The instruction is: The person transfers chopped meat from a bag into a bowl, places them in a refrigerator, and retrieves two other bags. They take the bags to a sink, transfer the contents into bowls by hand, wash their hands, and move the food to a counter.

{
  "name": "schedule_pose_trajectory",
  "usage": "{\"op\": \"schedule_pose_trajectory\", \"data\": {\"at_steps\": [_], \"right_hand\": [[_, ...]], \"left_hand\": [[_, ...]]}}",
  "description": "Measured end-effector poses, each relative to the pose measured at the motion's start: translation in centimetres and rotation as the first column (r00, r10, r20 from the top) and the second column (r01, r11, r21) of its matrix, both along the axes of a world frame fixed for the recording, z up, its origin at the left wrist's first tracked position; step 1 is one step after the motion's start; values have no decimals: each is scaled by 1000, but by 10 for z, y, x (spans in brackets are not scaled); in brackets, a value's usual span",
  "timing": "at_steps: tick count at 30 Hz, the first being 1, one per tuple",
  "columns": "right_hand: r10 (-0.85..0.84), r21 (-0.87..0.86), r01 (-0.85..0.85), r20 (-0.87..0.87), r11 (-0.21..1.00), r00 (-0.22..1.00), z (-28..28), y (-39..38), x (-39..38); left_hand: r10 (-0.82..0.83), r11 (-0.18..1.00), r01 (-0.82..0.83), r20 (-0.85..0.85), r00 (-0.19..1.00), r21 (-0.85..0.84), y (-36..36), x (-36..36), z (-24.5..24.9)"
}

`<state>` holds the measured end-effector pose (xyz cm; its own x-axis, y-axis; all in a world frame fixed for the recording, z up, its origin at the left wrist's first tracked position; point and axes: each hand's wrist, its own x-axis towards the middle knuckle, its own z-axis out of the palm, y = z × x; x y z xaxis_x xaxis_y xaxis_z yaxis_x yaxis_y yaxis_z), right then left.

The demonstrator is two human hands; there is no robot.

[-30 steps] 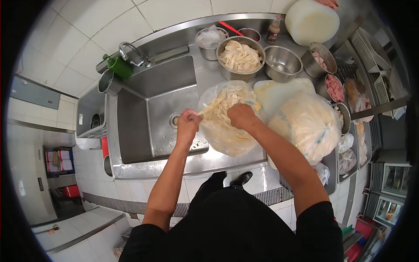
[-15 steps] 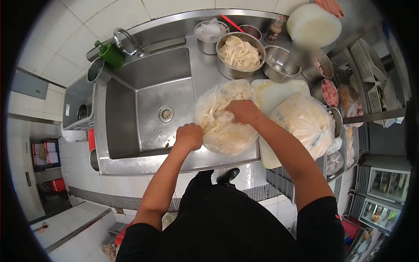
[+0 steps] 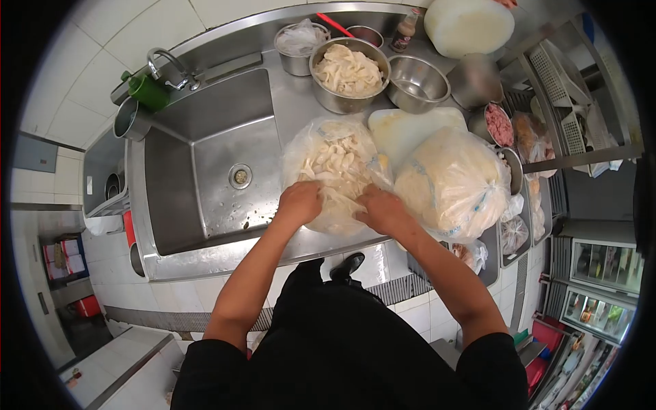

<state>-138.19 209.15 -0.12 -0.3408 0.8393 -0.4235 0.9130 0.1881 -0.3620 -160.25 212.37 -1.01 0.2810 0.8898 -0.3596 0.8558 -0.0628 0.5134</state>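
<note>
A clear plastic bag [image 3: 338, 160] of pale, strip-like food lies open on the steel counter, right of the sink. My left hand [image 3: 301, 202] is closed on the bag's left edge near the front. On the opposite side, my right hand [image 3: 383, 209] grips the bag's front right edge. Pale pieces show through the opening between and beyond my hands. Just right of my right hand sits a large, full, knotted bag [image 3: 454, 181], partly covering a white cutting board [image 3: 410, 130].
The sink [image 3: 225, 164] is at left with a faucet [image 3: 171, 68]. Behind the bag stand a pot of pale food [image 3: 350, 74], a steel bowl [image 3: 418, 82] and a bottle [image 3: 404, 31]. Minced meat [image 3: 499, 125] and a metal rack [image 3: 547, 167] are at right.
My right hand has come out of the bag's opening to its front right edge. The bag is spread wider, showing more food. The view has shifted slightly.
</note>
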Motion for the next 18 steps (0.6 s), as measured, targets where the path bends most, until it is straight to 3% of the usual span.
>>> {"op": "schedule_pose_trajectory", "data": {"at_steps": [2, 4, 5, 7, 8, 10, 11, 12, 14, 15, 16, 18], "right_hand": [[25, 17, -25, -33, 1000, 999, 2, -5, 3], [68, 42, -70, 43, 997, 997, 12, -6, 1], [70, 47, -72, 36, 996, 997, 12, -2, -1], [-5, 169, 27, -126, 985, 992, 9, 9, -6], [-8, 171, 30, -128, 985, 992, 2, 12, -10], [68, 244, -11, -228, 970, 971, -16, 15, -19], [66, 248, -7, -229, 969, 971, -17, 10, -19], [14, 226, 24, -165, 974, 986, -17, 2, -20], [-35, 206, 54, -96, 977, 995, -15, -3, -17], [-72, 137, 78, -53, 987, 996, -11, -5, -14], [-105, 68, 106, -8, 992, 994, -7, -7, -12], [-116, 43, 117, -12, 992, 993, 8, -7, -13]], "left_hand": [[-42, 997, 39, -34, 999, -72, -8, -2, 9], [-187, 971, 211, 193, 963, -111, -12, -8, 5], [-186, 972, 208, 185, 965, -108, -14, -9, 6], [-355, 927, 375, 310, 882, -7, -22, -4, 8], [-358, 926, 378, 308, 882, -7, -26, -2, 8], [-414, 855, 494, 366, 833, -157, -32, 4, 8], [-480, 808, 523, 210, 852, -273, -28, 8, 13], [-485, 805, 527, 208, 849, -271, -24, 10, 11], [-253, 952, 244, -26, 967, -184, -14, 14, 10], [-189, 973, 161, -169, 967, -164, -6, 22, 22], [-186, 973, 158, -169, 968, -166, -6, 22, 16], [-239, 918, 231, -16, 971, 323, -3, 25, 5]]}}
